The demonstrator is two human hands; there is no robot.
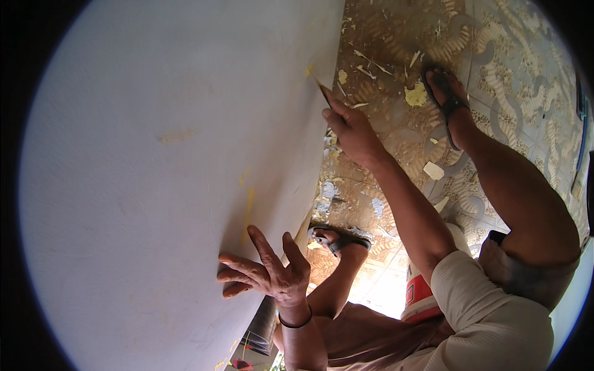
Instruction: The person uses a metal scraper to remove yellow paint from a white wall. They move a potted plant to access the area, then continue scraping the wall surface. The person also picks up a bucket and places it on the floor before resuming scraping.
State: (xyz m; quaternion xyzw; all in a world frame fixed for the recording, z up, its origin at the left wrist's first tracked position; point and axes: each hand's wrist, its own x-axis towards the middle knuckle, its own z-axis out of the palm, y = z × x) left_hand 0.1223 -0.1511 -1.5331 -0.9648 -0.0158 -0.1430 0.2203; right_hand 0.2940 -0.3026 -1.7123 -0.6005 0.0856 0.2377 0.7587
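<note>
In my right hand (357, 134) is a thin-bladed scraper (326, 92), seen almost edge-on. Its tip points at a small yellow patch (310, 70) on the pale painted wall (139, 208), very close to the surface; whether it touches cannot be told. My left hand (274, 273), with a dark band at the wrist, rests fingertips on the same wall, fingers spread and holding nothing. Just by its index finger runs a narrow yellow streak (250, 206). A tan smudge (176, 136) marks the wall farther off.
Patterned floor tiles (515, 83) carry dust, yellow flakes (415, 95) and pale chips (433, 170). A red and white bucket (416, 297) is beneath me. My sandalled feet (445, 92) stand near the wall. Dark curved sheets (260, 331) lie beyond my left wrist. A blue rod (581, 148) lies far right.
</note>
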